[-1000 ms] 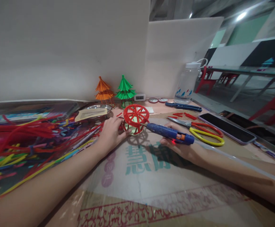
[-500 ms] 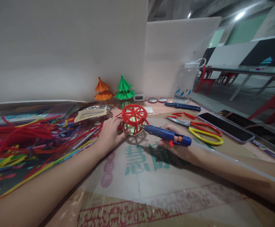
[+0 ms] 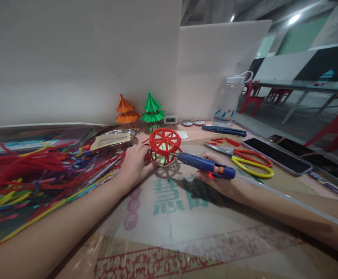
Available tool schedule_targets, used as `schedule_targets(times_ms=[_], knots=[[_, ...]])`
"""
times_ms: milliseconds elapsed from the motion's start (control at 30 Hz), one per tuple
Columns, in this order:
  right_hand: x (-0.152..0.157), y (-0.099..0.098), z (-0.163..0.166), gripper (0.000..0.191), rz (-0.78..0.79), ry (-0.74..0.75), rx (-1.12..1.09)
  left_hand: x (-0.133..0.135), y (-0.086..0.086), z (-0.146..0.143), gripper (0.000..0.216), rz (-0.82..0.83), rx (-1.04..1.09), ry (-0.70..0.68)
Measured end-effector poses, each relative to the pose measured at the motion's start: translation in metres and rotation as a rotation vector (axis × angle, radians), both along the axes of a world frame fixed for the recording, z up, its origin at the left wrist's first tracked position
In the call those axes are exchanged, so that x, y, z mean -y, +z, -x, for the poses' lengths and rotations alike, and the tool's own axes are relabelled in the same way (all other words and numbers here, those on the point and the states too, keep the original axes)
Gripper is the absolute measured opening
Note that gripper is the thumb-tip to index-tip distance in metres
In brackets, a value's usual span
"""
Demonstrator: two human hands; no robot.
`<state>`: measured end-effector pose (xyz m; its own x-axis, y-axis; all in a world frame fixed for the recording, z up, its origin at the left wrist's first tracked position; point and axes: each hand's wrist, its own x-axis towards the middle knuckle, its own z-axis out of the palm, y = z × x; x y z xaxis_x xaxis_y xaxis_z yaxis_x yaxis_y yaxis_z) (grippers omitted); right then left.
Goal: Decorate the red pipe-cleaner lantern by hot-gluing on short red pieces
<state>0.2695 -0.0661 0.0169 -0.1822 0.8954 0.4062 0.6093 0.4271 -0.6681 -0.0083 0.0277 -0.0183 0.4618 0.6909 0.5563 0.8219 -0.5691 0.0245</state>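
A red wheel-shaped frame (image 3: 165, 141) with spokes stands on short posts above a pale round base, in the middle of the table. My left hand (image 3: 137, 162) is closed on its left side, with the thumb at the base. In my right hand (image 3: 215, 174) is a blue glue gun (image 3: 205, 164), its red light lit and a long clear glue stick trailing from its back. The gun's nozzle touches or nearly touches the right side of the frame, just under the red rim.
Orange (image 3: 126, 110) and green (image 3: 152, 108) pagoda models stand at the back. Scissors (image 3: 252, 164), a phone (image 3: 276, 156), red scraps, dark-blue pliers-like tool (image 3: 224, 131) and a water bottle (image 3: 228, 100) lie or stand right. Colourful pipe cleaners (image 3: 26, 166) fill the left; a metal dish (image 3: 119, 133) is behind.
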Motion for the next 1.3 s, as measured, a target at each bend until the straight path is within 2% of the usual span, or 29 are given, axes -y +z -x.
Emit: schedule_targets(times_ms=[367,633,767,1000,1300], knots=[[-0.0018,-0.0027,-0.0022,0.025,0.010,0.018,0.034,0.0008,0.0009,0.0000,0.031,0.022,-0.004,0.003],[0.0001,-0.0035,-0.0008,0.025,0.049,0.081,-0.072,0.0018,0.0000,0.0000,0.034,0.045,0.032,-0.032],[0.0017,-0.0029,-0.0006,0.024,0.075,0.052,-0.059,0.0023,0.0018,-0.0005,0.036,0.078,0.023,-0.022],[-0.0004,-0.0043,-0.0016,0.032,-0.038,0.006,-0.073,0.0012,0.0004,-0.0003,0.037,0.056,0.018,-0.025],[0.0007,-0.0021,0.0000,0.033,0.063,-0.027,-0.081,0.0023,0.0007,-0.0001,0.034,0.068,0.032,-0.030]])
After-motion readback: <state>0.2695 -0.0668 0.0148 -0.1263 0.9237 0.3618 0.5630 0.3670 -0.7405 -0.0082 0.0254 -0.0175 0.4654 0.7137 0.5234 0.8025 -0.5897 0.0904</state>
